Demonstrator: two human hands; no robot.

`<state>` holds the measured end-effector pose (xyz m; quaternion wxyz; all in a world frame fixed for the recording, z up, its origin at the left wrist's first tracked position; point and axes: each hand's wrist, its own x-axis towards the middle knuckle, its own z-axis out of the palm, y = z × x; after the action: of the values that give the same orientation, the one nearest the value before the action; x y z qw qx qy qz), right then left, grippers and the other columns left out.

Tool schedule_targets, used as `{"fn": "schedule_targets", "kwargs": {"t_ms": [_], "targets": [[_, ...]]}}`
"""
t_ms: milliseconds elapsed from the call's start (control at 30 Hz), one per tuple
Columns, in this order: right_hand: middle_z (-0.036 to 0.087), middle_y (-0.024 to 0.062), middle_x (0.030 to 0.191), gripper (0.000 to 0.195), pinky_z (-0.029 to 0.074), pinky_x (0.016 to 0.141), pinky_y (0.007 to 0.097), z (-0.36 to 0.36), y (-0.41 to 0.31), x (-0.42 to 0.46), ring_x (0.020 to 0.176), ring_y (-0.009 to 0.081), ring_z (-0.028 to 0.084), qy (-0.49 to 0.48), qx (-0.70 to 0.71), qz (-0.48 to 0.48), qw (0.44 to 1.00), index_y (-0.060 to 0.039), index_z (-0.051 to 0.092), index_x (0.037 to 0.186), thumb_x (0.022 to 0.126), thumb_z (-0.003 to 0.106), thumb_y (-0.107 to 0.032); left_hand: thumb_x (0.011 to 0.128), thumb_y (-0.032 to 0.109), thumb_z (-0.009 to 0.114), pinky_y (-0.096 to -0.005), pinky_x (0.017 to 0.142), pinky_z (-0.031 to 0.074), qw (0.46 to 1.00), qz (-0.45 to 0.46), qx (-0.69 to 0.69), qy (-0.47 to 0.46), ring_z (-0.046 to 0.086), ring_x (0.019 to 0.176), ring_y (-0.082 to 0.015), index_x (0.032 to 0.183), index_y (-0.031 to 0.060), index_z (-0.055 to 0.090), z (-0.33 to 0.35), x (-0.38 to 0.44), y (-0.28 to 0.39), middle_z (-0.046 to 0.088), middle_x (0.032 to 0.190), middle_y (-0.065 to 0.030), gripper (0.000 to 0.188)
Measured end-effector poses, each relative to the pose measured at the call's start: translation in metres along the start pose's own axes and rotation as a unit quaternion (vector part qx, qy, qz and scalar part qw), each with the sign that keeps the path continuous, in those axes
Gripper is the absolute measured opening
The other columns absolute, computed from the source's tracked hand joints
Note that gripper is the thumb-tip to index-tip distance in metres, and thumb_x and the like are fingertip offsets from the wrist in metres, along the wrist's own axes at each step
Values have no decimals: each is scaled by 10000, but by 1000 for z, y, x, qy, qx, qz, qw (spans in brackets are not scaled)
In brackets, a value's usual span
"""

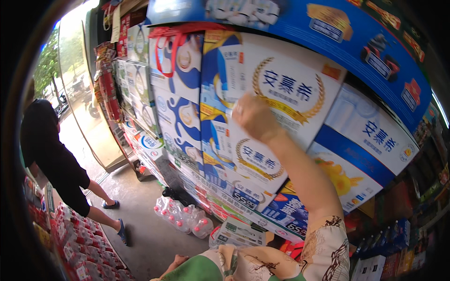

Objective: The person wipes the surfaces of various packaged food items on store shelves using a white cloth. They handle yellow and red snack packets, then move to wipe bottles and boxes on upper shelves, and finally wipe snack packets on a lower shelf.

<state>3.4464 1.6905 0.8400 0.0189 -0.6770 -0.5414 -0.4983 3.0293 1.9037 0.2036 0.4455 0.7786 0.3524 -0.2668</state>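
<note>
My right hand [251, 116] is raised in front of stacked drink cartons, its fingers curled. It overlaps the lower part of a large white carton [291, 73] with a gold wreath and blue lettering. A small whitish patch shows at the fingertips; whether it is something held or part of the carton cannot be told. Under the hand sits a similar white carton [258, 158]. At the bottom edge, only part of my left hand [178, 260] shows, low beside my patterned shirt; its fingers are mostly hidden.
A person [52, 151] in dark clothes stands at the left, by the bright doorway. Wrapped clear bottles [182, 216] lie on the concrete floor [140, 196], near a cardboard box [240, 233]. Packed red-capped bottles [84, 242] line the lower left. A blue printed display panel [337, 52] overhangs the cartons.
</note>
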Motion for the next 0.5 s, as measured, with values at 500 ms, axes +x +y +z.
{"fn": "schedule_targets", "kwargs": {"t_ms": [500], "targets": [[510, 77, 707, 48, 453, 681, 310, 115, -60, 47, 819, 244, 499, -70, 42, -159, 984, -62, 542, 595, 634, 561, -82, 859, 184, 492, -444, 586, 497, 999, 9, 35, -25, 618, 681, -314, 792, -11, 564, -68, -3, -40, 590, 717, -152, 219]]}}
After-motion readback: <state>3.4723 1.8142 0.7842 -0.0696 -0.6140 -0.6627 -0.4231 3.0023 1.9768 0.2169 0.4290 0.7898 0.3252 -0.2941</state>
